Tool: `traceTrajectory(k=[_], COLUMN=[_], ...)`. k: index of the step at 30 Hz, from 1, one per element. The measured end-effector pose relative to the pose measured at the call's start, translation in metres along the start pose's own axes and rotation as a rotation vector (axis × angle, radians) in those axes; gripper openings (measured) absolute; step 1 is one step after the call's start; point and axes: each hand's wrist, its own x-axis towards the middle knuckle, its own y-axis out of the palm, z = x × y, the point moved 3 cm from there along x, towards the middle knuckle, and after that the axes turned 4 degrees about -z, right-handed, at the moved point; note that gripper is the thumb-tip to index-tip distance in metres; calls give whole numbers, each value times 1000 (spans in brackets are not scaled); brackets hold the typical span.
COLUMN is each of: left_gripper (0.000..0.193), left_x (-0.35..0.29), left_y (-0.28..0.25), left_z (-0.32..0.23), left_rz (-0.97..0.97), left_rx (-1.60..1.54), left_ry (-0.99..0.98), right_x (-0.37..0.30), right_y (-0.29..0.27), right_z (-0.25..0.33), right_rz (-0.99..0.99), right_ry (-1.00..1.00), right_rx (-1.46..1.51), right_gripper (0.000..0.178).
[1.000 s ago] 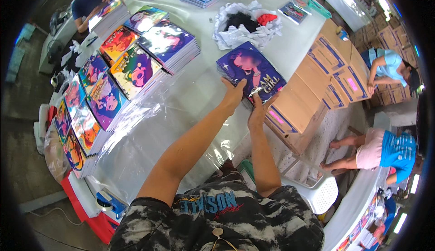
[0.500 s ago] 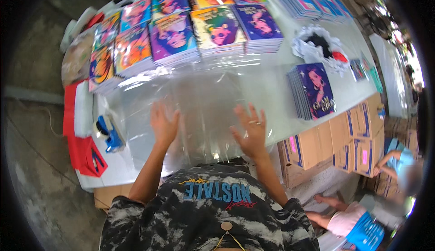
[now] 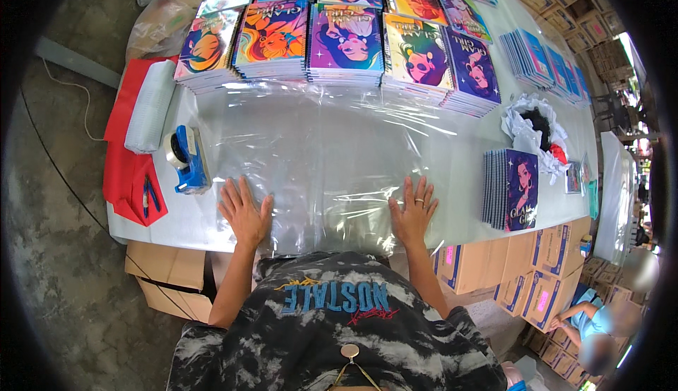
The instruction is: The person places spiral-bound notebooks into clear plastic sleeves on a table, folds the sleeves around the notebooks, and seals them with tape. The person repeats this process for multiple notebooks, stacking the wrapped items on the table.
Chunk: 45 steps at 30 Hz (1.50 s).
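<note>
A sheet of clear plastic film (image 3: 318, 144) lies spread over the white table, with glossy wrinkles in it. My left hand (image 3: 244, 214) rests flat on its left part, fingers apart. On the right part my right hand (image 3: 414, 211) lies palm down with fingers spread and a ring on one finger. Neither hand holds anything. Beyond the film stand several stacks of spiral notebooks (image 3: 345, 41) with colourful illustrated covers. Left of my left hand is a blue tape dispenser (image 3: 189, 161). Another notebook stack (image 3: 521, 190) with a purple cover stands right of my right hand.
A white roll (image 3: 148, 105) and a red cloth-like piece (image 3: 127, 179) with pens lie at the left edge. Crumpled white paper (image 3: 519, 126) and blue books (image 3: 530, 59) are at the right. Cardboard boxes (image 3: 480, 267) stand below the table's right side; people work beyond.
My hands have spread farther apart and now lie flat on the film. The view has shifted, so the notebooks and dispenser appear farther right.
</note>
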Motion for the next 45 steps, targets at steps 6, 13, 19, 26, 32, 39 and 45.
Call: traceTrajectory(k=[6,13,19,26,32,39,45], left_gripper=[77,60,55,58,52,20,32], left_x=[6,76,135,174,171,212,164], left_y=[-5,-60,-91,-31,-4,-121,-187], left_z=[-13,-99,-291,-415,-422,-322,-188], left_rz=[16,-257,-111,-158,-305,-420,70], left_rx=[-22,-296,-616,-545,-362,-1507,-1274], left_ry=[1,343,895,985,1150,340,371], right_x=[9,75,78,102,214,353,356], right_y=[-13,-153,-263,-251,-240,-155,-208], right_z=[-5,52,129,110,47,-104,-101], right_rz=[-47,-223,515,140,-608,-357,-461], right_ry=[61,-281,392,-1016,-560,419,-50], right_rx=[39,1096,998,1181,1293,-69,350], right_gripper=[61,51,57,42,30,67,47])
